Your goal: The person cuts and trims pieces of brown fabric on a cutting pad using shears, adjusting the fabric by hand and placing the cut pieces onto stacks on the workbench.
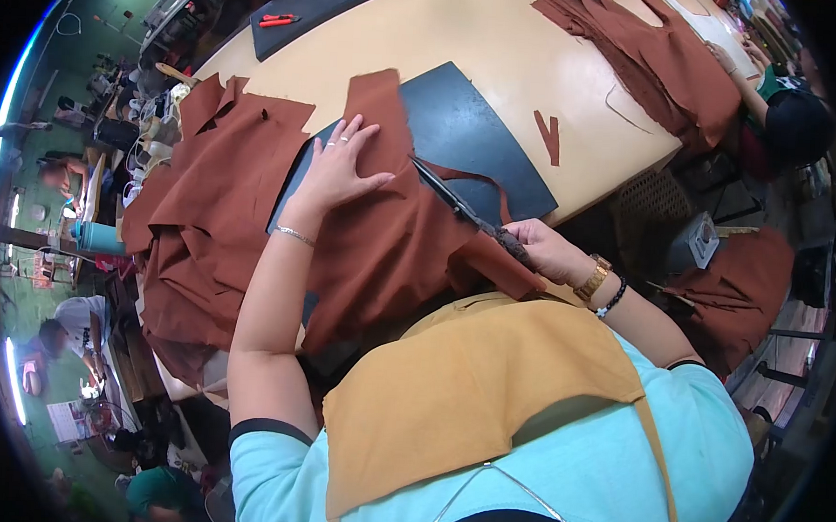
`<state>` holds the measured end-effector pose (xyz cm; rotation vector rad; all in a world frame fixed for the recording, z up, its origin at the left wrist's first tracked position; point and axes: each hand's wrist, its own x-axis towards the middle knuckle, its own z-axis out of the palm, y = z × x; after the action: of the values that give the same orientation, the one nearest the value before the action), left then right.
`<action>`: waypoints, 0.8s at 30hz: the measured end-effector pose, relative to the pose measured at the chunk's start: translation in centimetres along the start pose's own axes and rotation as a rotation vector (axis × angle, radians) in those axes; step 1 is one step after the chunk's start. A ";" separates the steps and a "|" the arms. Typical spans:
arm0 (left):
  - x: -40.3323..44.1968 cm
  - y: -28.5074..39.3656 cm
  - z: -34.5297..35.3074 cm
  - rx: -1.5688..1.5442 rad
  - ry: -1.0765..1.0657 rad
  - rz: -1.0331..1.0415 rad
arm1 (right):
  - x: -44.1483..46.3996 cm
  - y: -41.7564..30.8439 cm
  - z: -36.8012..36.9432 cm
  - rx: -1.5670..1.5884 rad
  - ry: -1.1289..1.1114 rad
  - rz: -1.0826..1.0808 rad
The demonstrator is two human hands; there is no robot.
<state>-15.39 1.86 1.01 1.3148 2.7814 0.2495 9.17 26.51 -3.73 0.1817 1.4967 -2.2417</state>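
My left hand lies flat, fingers spread, on a rust-brown fabric piece that partly covers a dark board. Around the dark-wrapped handles of long scissors, my right hand is closed. The scissor blades point up and left along the fabric's right edge, where a narrow brown strip curls over the board. More crumpled brown fabric is heaped to the left of my left hand.
A red cutter rests on a second dark board. Cut scraps lie on the pale table. Layered brown fabric hangs over the right corner, near another person's arm. Other people sit at the far left.
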 end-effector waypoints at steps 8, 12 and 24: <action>-1.3 1.2 2.3 0.121 -0.005 -0.033 | -0.4 -2.9 1.4 -0.030 0.014 0.062; -1.8 1.8 2.1 0.126 0.001 -0.049 | -0.1 -2.2 1.1 0.006 0.010 0.016; -3.0 4.6 3.2 0.155 0.043 -0.201 | -0.6 -3.3 2.4 -0.038 0.076 0.058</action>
<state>-9.57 2.82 -1.41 1.0558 2.9939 0.0535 8.59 25.58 0.19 0.2986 1.5522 -2.1809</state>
